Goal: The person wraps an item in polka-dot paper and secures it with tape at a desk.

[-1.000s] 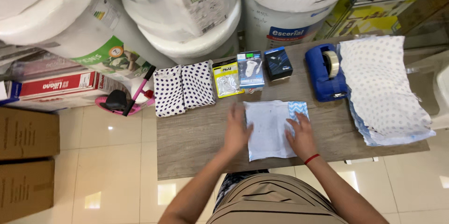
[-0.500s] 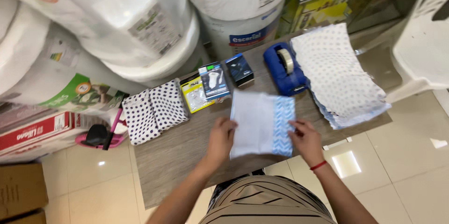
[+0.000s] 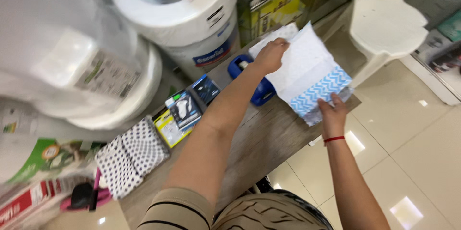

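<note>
My left hand (image 3: 270, 55) grips the far top edge of a folded white cloth with a blue zigzag band (image 3: 309, 73). My right hand (image 3: 331, 112) pinches the near blue-patterned edge of the same cloth. The cloth is lifted and hangs over a stack of white polka-dot cloths (image 3: 281, 33) at the right end of the wooden table (image 3: 259, 148). A blue tape dispenser (image 3: 261, 90) stands just behind my left forearm.
Folded black-dotted cloths (image 3: 129, 155) and small packaged items (image 3: 182, 110) lie on the table's left part. Large white wrapped rolls (image 3: 192, 14) are stacked behind. A white plastic chair (image 3: 389, 23) stands to the right on the tiled floor (image 3: 418, 139).
Both hands lifted the folded cloth from the table's middle and carried it right, over the polka-dot stack. The camera swung to the right.
</note>
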